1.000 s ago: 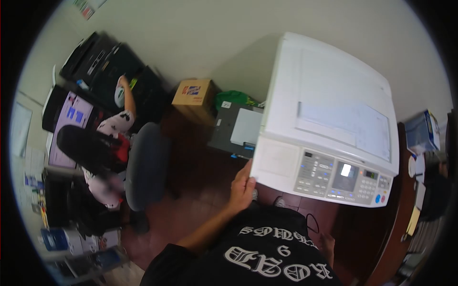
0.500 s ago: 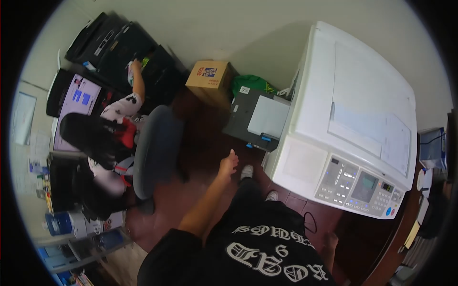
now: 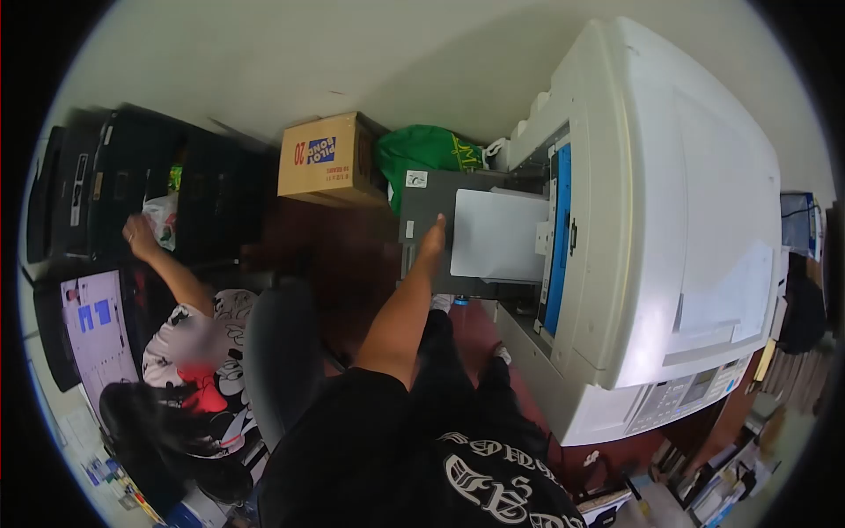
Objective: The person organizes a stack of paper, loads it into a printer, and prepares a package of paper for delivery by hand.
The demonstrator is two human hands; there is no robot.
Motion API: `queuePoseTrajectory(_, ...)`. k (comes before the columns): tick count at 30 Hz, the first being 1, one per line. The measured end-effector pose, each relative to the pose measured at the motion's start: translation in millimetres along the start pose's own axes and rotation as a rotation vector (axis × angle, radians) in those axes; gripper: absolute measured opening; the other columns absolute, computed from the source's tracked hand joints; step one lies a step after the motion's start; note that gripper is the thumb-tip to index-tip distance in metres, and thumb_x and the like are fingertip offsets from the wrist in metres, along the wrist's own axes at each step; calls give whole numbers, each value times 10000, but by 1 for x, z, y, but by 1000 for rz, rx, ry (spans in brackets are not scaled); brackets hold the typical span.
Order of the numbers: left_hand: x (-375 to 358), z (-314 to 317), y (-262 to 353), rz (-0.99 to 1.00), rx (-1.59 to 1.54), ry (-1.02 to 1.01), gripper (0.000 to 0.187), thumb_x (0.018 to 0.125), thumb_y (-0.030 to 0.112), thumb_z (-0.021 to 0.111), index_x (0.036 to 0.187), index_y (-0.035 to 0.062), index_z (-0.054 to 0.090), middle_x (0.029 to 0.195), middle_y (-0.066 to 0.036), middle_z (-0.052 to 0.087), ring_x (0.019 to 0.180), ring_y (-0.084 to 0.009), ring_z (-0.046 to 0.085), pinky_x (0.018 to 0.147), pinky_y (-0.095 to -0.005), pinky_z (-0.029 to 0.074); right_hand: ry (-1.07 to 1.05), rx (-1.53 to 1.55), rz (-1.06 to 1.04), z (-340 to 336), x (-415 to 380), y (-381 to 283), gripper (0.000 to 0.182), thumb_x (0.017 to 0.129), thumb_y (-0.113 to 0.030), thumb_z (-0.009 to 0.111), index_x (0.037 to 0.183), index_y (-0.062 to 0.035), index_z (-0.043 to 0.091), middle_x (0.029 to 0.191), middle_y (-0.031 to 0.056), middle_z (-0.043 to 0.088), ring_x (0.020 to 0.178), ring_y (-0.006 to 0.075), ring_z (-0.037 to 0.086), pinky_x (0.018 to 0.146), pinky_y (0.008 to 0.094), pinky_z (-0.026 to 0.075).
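My left hand (image 3: 435,236) reaches out over the dark grey paper tray (image 3: 425,198) on the side of a large white copier (image 3: 695,211). Seen edge-on, it has its fingers stretched out, right by the near left edge of a stack of white paper (image 3: 497,236). Nothing shows held in it. The paper lies flat on the tray, its far end close to a blue strip (image 3: 556,238) in the copier's side opening. My right hand is out of view.
A Pilot Bond cardboard box (image 3: 321,163) and a green bag (image 3: 431,150) stand by the wall behind the tray. At left, a seated person (image 3: 189,352) in an office chair (image 3: 282,352) reaches toward a plastic bag (image 3: 161,220), near a lit monitor (image 3: 92,326).
My left arm has stretched forward to the paper tray. My view has swung and come closer to the copier, exposing its side opening. My right hand has left the view.
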State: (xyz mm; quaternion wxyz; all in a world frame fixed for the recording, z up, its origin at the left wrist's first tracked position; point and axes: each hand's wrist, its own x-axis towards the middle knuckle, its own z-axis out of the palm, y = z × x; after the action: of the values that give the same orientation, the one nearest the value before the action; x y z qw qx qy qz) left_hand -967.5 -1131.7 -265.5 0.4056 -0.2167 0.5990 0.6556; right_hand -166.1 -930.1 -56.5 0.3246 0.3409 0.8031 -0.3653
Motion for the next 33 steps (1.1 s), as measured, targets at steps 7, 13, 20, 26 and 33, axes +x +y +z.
queuePoseTrajectory(7, 45, 26, -30, -81, -87, 40, 848, 916, 646, 432, 1394, -54, 425, 1444, -247, 414, 1335, -327, 414, 1101, -396, 307, 147, 59, 226, 27, -25, -86, 231, 882, -267, 659, 1060, -121, 662, 946, 35, 696, 750, 195, 680, 595, 348, 511)
queuePoseTrajectory(13, 24, 34, -13, -55, -97, 49, 873, 906, 664, 435, 1404, -52, 412, 1458, -245, 395, 1339, -332, 405, 1106, -404, 301, 253, 727, 851, -39, 10, -242, 273, 886, -253, 679, 1086, -69, 649, 878, 54, 698, 753, 175, 675, 574, 296, 496)
queuePoseTrajectory(20, 24, 42, 1, 20, -96, 252, 779, 908, 635, 483, 1272, -50, 550, 1273, -208, 574, 1182, -311, 542, 1014, -403, 403, 276, 994, 696, 3, -4, -225, 239, 880, -210, 698, 1035, -31, 663, 862, 75, 689, 675, 139, 652, 518, 258, 475)
queuePoseTrajectory(26, -37, 16, 15, 440, 404, 529, 764, 916, 607, 478, 1253, -74, 553, 1187, -264, 623, 1183, -423, 542, 1011, -447, 404, 379, 1023, 678, 36, -6, -219, 232, 874, -220, 703, 1019, -41, 668, 856, 39, 685, 669, 122, 643, 504, 250, 464)
queuePoseTrajectory(33, -137, -58, -24, 801, 1129, 607, 433, 888, 393, 621, 1013, -21, 621, 901, -221, 673, 802, -415, 642, 781, -522, 499, 474, 1130, 631, 70, 3, -219, 157, 879, -227, 683, 912, -74, 665, 773, -5, 639, 609, 95, 589, 466, 225, 394)
